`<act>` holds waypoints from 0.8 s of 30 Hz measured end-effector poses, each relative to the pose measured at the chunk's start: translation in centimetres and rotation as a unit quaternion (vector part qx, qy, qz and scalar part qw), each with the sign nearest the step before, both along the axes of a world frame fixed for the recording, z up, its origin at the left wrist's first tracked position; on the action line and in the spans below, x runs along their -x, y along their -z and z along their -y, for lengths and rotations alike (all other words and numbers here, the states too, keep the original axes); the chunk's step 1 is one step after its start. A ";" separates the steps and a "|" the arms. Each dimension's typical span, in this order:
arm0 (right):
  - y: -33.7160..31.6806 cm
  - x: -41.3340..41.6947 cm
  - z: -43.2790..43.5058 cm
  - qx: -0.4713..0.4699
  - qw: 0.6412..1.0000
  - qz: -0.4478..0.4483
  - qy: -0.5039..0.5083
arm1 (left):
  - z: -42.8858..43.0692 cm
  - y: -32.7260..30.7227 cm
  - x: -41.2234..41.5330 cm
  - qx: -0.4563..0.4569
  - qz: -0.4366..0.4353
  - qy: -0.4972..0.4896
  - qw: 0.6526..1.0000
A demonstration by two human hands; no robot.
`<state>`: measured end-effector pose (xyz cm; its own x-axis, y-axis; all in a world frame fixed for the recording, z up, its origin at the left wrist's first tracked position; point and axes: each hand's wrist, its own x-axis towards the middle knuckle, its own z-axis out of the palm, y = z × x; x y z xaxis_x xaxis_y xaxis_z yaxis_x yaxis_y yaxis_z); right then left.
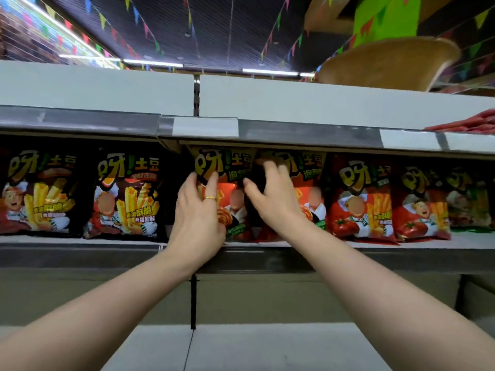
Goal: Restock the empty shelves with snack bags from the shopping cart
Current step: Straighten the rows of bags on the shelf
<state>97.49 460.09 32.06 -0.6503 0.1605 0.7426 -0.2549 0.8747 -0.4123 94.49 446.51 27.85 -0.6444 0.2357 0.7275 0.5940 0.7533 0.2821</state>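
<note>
Orange snack bags (302,183) want squaring: left hand (198,210) presses flat-fingered, right hand (270,196) curls round one edge; keep fronts flush.

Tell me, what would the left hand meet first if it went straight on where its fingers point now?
The orange snack bag standing on the shelf: the left hand points up and forward at its front, and the fingertips seem to touch it, though depth is hard to judge.
</note>
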 end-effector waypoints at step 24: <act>2.4 0.7 -7.3 -0.177 0.973 0.097 0.114 | -6.6 -1.0 2.2 0.168 0.112 -0.186 0.961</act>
